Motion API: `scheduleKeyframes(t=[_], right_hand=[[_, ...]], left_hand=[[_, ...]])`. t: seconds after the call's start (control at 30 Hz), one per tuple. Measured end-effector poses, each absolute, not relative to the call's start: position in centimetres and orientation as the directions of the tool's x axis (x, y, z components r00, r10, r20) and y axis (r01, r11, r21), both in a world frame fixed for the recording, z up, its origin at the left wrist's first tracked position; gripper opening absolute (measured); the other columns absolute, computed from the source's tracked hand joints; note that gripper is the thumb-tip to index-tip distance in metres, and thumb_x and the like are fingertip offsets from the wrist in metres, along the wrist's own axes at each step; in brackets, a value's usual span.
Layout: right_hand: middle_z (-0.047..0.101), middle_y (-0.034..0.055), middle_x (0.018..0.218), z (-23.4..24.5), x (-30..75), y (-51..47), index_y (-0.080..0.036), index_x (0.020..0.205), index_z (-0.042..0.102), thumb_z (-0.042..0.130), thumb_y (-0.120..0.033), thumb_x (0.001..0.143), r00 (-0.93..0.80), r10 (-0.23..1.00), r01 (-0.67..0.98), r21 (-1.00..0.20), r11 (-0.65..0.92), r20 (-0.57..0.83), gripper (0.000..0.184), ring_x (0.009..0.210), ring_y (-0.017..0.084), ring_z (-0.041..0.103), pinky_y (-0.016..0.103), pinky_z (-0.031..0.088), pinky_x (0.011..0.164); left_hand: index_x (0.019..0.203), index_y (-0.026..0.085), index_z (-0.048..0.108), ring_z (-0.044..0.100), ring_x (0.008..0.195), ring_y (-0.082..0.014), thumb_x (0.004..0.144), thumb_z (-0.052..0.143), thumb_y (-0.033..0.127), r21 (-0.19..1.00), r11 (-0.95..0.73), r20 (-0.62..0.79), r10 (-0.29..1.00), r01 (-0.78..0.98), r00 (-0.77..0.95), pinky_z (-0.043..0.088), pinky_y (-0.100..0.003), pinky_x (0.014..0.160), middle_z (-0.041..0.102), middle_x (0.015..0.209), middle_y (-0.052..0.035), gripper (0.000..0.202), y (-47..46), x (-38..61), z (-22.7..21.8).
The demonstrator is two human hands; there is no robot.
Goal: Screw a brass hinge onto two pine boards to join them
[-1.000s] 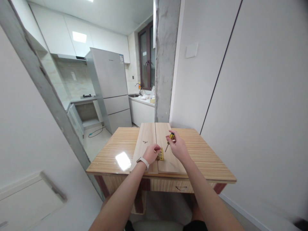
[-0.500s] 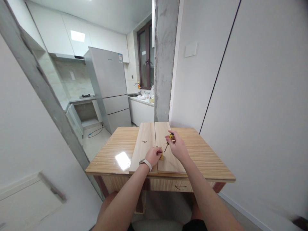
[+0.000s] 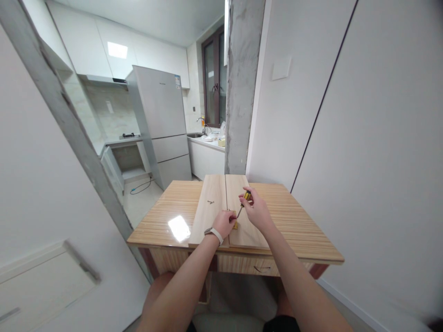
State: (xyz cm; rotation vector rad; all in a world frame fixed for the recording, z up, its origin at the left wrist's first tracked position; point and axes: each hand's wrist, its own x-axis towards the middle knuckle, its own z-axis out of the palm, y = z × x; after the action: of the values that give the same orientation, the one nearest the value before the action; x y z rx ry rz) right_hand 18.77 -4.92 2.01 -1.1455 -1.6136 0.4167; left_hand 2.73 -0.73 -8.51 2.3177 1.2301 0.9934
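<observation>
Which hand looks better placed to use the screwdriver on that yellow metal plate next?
Probably the right hand: it holds the screwdriver, whose shaft slants down toward the yellow metal plate. The left hand partly hides the plate, with no tool visible in it.

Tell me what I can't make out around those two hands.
All in the head view:
Hinge: partly hidden by the left hand, as is whatever its fingertips may pinch.
Screwdriver: handle partly covered by the right hand; tip too small to tell what it touches.
Screws: too small to count surely.
Fridge label: too small to read.
</observation>
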Motion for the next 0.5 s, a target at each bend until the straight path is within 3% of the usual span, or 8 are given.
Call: scheduleKeyframes(t=[0.5], right_hand=[[0.073, 0.0064, 0.104, 1.1, 18.7, -4.0, -0.024, 0.131, 0.052, 0.056, -0.031, 0.092, -0.033, 0.853, 0.453, -0.753, 0.478, 0.522, 0.040, 0.083, 0.018, 0.069, 0.033, 0.056, 0.075]], left_hand=[[0.079, 0.019, 0.073, 0.061, 0.083, -0.0213, 0.084, 0.066, 0.013, 0.589, -0.552, 0.409, 0.833, 0.590, 0.372, 0.044, -0.034, 0.084, 0.070, 0.083, -0.0049, 0.010, -0.8, 2.9, -8.5]])
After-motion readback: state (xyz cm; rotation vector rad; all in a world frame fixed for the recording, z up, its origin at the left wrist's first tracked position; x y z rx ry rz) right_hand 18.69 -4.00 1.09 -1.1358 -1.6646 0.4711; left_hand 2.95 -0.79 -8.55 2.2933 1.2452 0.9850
